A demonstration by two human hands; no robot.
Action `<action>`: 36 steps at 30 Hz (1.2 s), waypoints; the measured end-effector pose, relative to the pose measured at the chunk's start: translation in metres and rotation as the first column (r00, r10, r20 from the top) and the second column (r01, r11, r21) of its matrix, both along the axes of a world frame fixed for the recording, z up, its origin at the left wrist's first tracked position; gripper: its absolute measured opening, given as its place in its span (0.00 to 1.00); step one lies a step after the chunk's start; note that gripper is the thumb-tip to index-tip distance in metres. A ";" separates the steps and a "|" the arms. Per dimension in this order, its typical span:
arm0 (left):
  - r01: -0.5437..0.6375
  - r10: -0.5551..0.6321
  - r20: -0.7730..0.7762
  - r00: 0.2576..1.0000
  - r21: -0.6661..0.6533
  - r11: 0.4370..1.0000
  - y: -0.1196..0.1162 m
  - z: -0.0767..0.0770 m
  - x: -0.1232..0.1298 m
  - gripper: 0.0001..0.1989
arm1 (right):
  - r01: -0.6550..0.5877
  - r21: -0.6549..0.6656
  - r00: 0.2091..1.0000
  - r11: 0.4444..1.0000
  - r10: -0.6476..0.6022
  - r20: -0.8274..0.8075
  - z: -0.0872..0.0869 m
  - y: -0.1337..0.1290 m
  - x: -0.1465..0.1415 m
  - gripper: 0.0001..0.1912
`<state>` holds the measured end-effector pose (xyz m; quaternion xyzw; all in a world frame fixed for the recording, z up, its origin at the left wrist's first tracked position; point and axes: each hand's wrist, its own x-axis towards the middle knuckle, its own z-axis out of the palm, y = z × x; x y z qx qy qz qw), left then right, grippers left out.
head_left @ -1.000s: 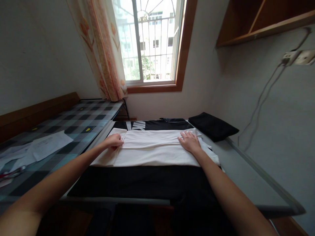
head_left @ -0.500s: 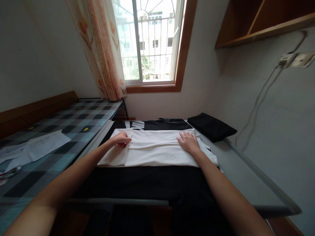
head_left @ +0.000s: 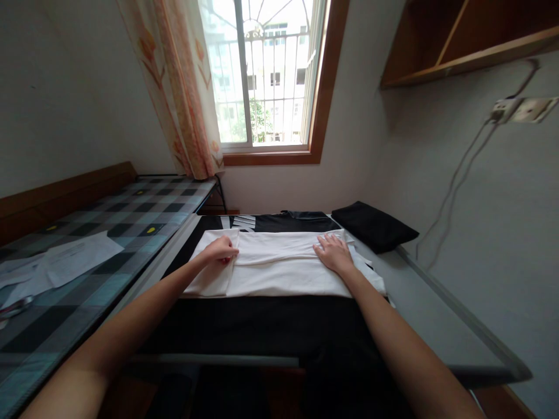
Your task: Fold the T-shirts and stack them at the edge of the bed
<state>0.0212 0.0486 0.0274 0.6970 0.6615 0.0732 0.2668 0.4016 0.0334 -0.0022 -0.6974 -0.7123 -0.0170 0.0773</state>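
A white garment (head_left: 288,279) lies folded into a long strip, with its left end doubled over. My left hand (head_left: 222,250) is closed on the edge of that doubled-over end, its fingers pinched together on the cloth. Toward the other end, my right hand (head_left: 334,251) rests flat with its fingers spread, pressing on the fabric. Beneath the garment is a black cloth (head_left: 262,326) with white markings near its far side. Loose layers of the white fabric show past my right wrist.
A grey-topped table (head_left: 430,311) carries the cloths. At its far right sits a folded black cloth (head_left: 374,226). To the left is a bed with a checked cover (head_left: 117,215) and papers (head_left: 82,256). Cables (head_left: 454,180) hang along the right wall below a wooden shelf (head_left: 463,67).
My left hand has shifted slightly right, and the garment's left end has moved right with it. My right hand stays in nearly the same place.
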 end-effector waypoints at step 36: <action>0.014 0.160 -0.466 0.870 0.349 0.937 -0.046 -0.001 0.053 0.20 | -0.005 0.019 1.000 1.000 0.004 0.011 -0.001 0.000 0.000 0.28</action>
